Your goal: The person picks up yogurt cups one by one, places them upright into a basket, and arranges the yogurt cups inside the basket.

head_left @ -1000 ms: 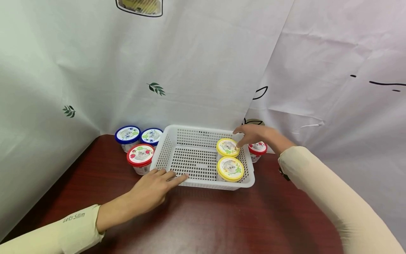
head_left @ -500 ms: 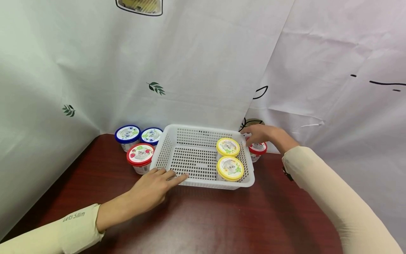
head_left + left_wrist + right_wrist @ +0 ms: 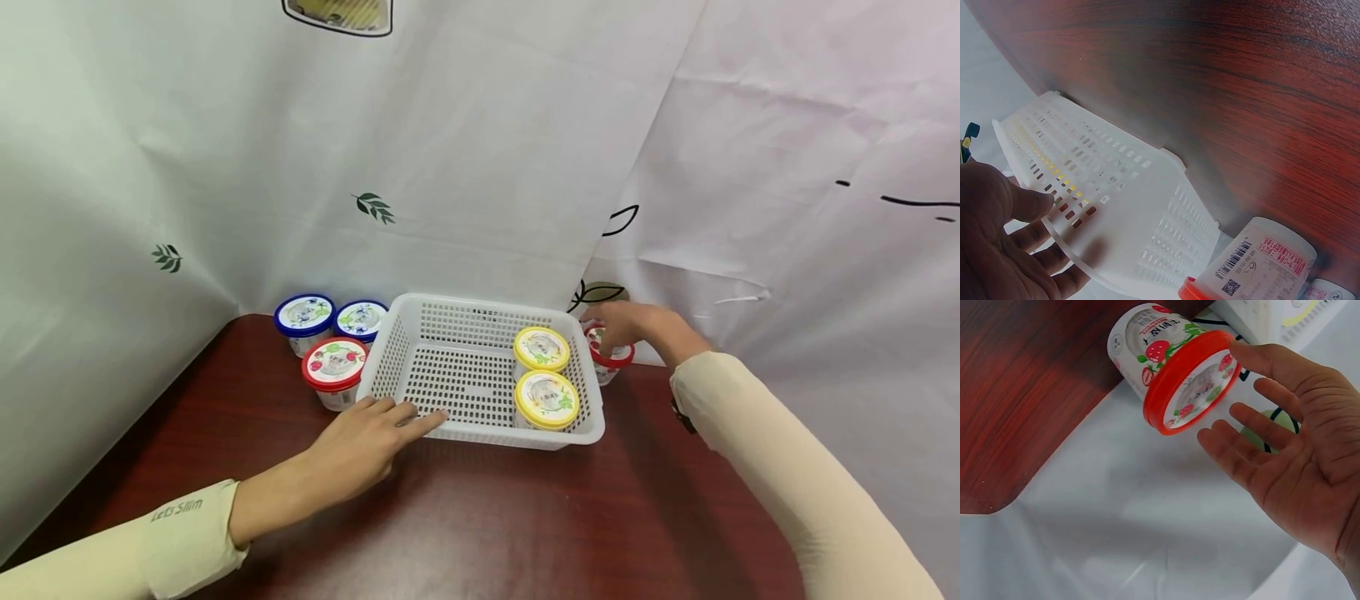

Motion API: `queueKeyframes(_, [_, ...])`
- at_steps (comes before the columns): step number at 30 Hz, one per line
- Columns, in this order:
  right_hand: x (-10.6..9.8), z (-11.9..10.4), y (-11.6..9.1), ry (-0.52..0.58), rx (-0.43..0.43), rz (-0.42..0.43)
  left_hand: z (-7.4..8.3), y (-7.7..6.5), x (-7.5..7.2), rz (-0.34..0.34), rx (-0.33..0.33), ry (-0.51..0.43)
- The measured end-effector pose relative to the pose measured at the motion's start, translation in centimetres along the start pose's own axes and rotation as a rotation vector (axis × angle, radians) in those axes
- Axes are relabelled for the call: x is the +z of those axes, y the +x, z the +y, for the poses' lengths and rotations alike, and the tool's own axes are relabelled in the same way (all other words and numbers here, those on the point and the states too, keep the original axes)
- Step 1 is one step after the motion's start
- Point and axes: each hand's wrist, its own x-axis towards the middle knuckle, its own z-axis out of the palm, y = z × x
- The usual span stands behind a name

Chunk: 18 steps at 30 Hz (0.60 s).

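A white perforated plastic basket (image 3: 480,431) stands on the table. My left hand (image 3: 358,446) holds its near rim; in the left wrist view the thumb lies outside the basket wall (image 3: 1129,225) and the fingers pass behind the rim. Inside the basket's right end stand two yellow-lidded tubs (image 3: 541,349), one behind the other. Right of the basket, my right hand (image 3: 637,323) hovers over a red-lidded tub (image 3: 617,358) with strawberry prints. The right wrist view shows its spread fingers around the red lid (image 3: 1194,384), the thumb close to the lid's edge.
Left of the basket stand two blue-lidded tubs (image 3: 305,315) and another red-lidded tub (image 3: 335,364). A white cloth (image 3: 480,167) hangs behind the table's back edge. Dark reddish wood table (image 3: 487,517) extends in front of the basket.
My right hand has moved right, from the far yellow-lidded tub across the basket's rim to the red-lidded tub. The left hand and basket keep their places.
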Motion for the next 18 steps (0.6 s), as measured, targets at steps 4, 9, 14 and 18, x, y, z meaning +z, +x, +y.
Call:
queueKeyframes(4, [0.5, 0.3, 0.2, -0.015, -0.005, 0.005, 0.0, 0.0, 0.0, -0.001, 0.004, -0.001])
queueKeyframes(9, [1.2, 0.6, 0.8, -0.047, -0.014, 0.008, 0.0, 0.0, 0.1, 0.006, 0.007, -0.001])
queueKeyframes(14, [1.6, 0.9, 1.2, -0.087, -0.024, 0.017, 0.0, 0.0, 0.1, 0.008, 0.006, -0.007])
queueKeyframes(18, [1.6, 1.0, 1.2, -0.076, -0.013, 0.02, 0.0, 0.0, 0.2, 0.008, 0.005, -0.007])
